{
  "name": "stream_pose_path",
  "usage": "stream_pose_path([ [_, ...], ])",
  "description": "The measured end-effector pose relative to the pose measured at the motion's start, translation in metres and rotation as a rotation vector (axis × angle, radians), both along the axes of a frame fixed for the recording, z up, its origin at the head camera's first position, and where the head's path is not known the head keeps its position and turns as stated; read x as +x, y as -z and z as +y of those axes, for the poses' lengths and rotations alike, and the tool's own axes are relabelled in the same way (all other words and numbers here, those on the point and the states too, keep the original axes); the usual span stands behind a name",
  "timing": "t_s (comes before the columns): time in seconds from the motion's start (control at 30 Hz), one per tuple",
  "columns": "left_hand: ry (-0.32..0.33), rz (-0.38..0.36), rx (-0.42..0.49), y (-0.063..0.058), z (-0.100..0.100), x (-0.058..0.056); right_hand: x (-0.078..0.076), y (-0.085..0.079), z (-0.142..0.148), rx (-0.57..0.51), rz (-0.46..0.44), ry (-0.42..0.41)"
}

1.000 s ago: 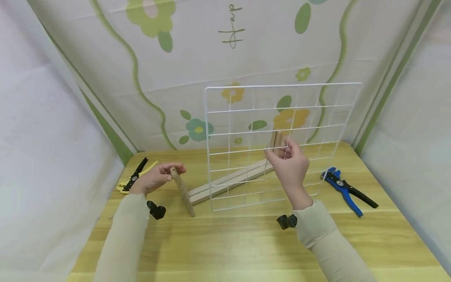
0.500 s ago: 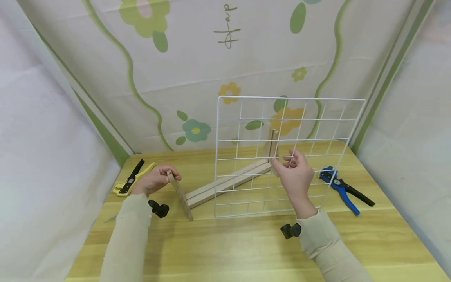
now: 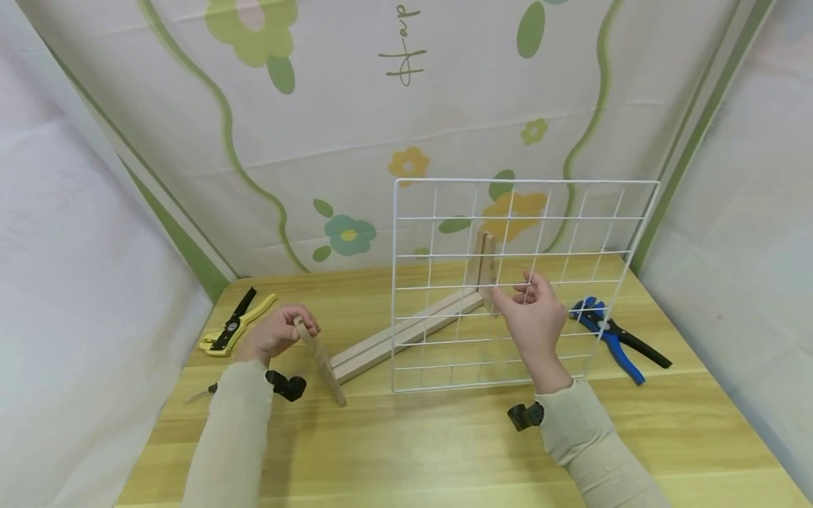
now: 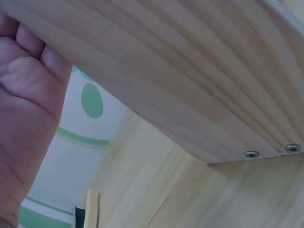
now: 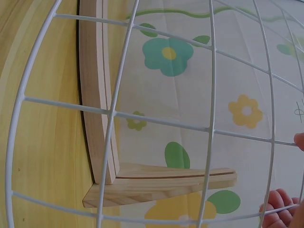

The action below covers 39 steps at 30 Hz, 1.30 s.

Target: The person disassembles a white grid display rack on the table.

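Flowered cloth behind a white wire grid! Right hand pinches it; left hand grips the grooved wooden frame.

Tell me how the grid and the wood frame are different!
The grid is thin white wire, but the wood frame is thick and pale brown. The grid is one flat panel; the wood frame is a bar with a board at each end. The grid has see-through gaps; the wood frame has a narrow groove. A hand holds each.
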<state>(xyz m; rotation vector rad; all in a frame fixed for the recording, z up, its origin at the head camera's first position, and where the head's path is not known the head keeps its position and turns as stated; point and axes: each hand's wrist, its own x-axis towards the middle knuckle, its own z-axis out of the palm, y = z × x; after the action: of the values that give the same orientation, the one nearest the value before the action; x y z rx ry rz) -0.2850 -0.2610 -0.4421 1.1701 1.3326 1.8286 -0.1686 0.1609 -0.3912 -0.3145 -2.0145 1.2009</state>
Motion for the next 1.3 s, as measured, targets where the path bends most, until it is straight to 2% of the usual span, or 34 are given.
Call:
stream_pose_path([
  [0.27, 0.095, 0.027, 0.122, 0.003, -0.001, 0.008, 0.000, 0.003, 0.001, 0.005, -0.035, 0.005],
  [0.73, 0.086, 0.010, 0.163, 0.008, -0.019, 0.021, 0.001, 0.006, 0.002, 0.004, -0.038, 0.005],
  [0.97, 0.096, -0.006, 0.158, 0.008, -0.030, 0.028, 0.001, 0.007, 0.003, -0.003, -0.048, -0.008],
  [1.3, 0.095, 0.011, 0.173, 0.004, -0.039, 0.036, 0.002, 0.008, 0.001, -0.014, -0.062, -0.001],
])
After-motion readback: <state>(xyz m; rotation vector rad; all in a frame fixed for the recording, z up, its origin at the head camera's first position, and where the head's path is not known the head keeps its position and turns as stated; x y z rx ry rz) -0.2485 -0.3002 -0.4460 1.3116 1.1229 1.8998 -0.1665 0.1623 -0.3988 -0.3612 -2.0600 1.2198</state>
